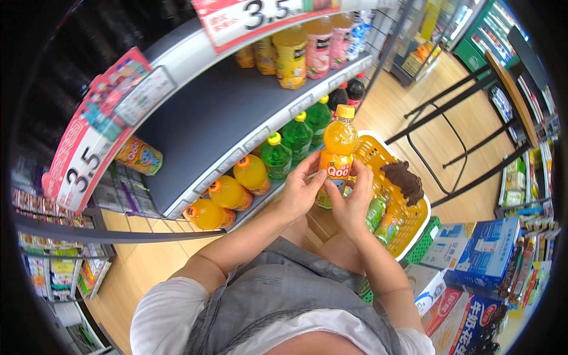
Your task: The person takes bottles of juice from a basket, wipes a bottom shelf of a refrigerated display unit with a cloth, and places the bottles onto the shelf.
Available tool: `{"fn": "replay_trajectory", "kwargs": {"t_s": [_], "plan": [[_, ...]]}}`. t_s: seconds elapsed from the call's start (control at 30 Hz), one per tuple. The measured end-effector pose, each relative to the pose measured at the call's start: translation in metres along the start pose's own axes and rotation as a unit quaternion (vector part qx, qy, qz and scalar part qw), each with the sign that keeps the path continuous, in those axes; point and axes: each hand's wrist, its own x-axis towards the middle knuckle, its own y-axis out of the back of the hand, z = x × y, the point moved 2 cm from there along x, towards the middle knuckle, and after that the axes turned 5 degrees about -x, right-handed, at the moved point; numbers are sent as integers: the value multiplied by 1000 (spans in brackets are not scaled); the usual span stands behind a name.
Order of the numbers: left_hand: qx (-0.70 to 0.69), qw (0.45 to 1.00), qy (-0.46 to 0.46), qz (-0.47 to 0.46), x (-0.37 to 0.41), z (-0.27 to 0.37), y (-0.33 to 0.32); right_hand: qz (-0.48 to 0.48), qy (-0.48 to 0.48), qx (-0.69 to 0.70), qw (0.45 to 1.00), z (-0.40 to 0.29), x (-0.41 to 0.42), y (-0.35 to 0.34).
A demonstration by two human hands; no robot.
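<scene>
Between my two hands stands an upright plastic bottle of orange Qoo drink (340, 140) with a yellow cap. My left hand (302, 186) grips its label from the left, thumb in front. On the other side my right hand (353, 195) holds the lower part, its thumb near the label's edge. Just beyond the right hand is a yellow plastic basket (415, 235) with a white rim. Inside it lie several drink bottles (390, 224) and a crumpled brown cloth-like item (404, 179).
A dark shelf (213, 115) at left carries juice bottles (290, 57) and one fallen Qoo bottle (141, 155). Below stand green bottles (276, 155) and large orange bottles (228, 193). Price signs (248, 22) hang above. At right are a black-legged table (510, 97) and stacked cartons (479, 253).
</scene>
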Motion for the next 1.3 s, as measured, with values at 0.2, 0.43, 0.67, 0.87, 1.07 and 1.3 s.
{"fn": "replay_trajectory", "kwargs": {"t_s": [0.2,0.43,0.67,0.87,1.07,1.3], "plan": [[59,988,-86,117,-36,62,38,-69,43,124,989,-63,5,-38],[217,890,-248,314,-77,148,90,-190,54,310,930,-163,16,-103],[296,808,-342,378,-83,187,138,-139,230,356,895,-219,17,-173],[237,821,-355,380,-78,179,154,-191,264,288,900,-225,22,-193],[208,789,-288,501,-76,168,168,-322,216,191,902,-234,30,-204],[97,786,-307,528,-63,183,154,-257,220,171,925,-246,29,-237]]}}
